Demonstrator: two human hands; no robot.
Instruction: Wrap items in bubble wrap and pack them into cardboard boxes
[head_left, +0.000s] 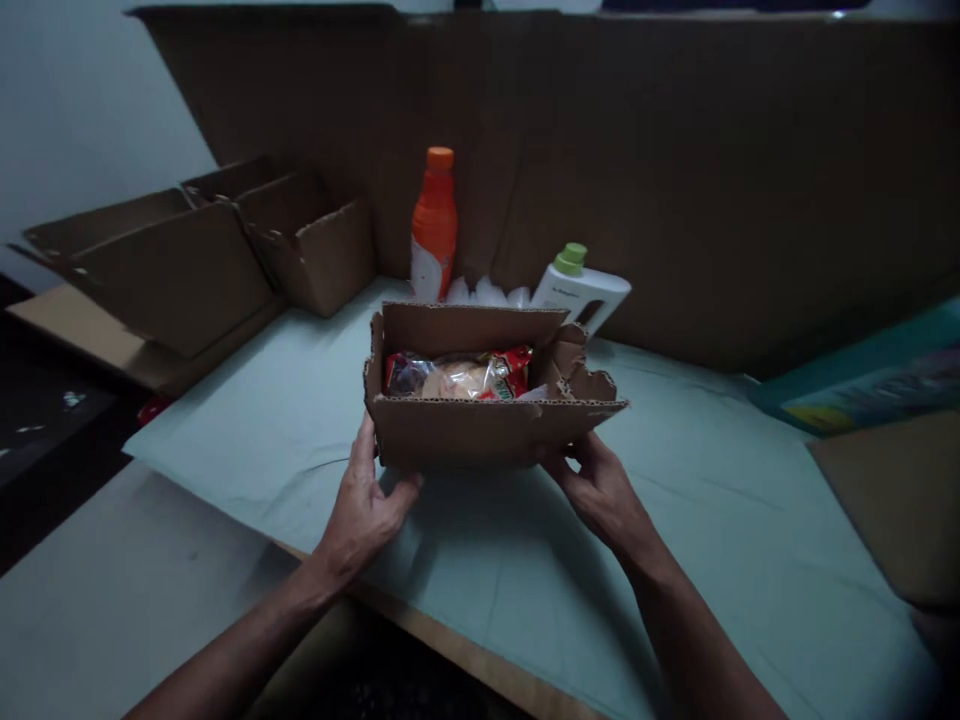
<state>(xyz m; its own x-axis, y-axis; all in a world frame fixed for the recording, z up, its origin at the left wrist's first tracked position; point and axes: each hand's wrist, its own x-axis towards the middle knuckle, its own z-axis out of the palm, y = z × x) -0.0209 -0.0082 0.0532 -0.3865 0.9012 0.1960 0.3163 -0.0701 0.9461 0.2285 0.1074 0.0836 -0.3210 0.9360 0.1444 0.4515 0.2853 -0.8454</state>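
Observation:
A small open-topped cardboard box is gripped from both sides, apparently tilted and raised off the surface. Clear-and-red plastic packaging with something pale inside lies in it. My left hand is closed on the box's lower left corner, thumb near the bottom edge. At the lower right, my right hand holds the box, its fingertips partly hidden beneath. Just behind stand an orange bottle with a white label area and a white handled bottle with a green cap. White, bumpy objects show between them.
Open cardboard boxes stand at the left. A tall cardboard panel closes off the back. A teal printed package and a brown cardboard piece are at the right. Pale green sheeting covers the table, whose edge faces me.

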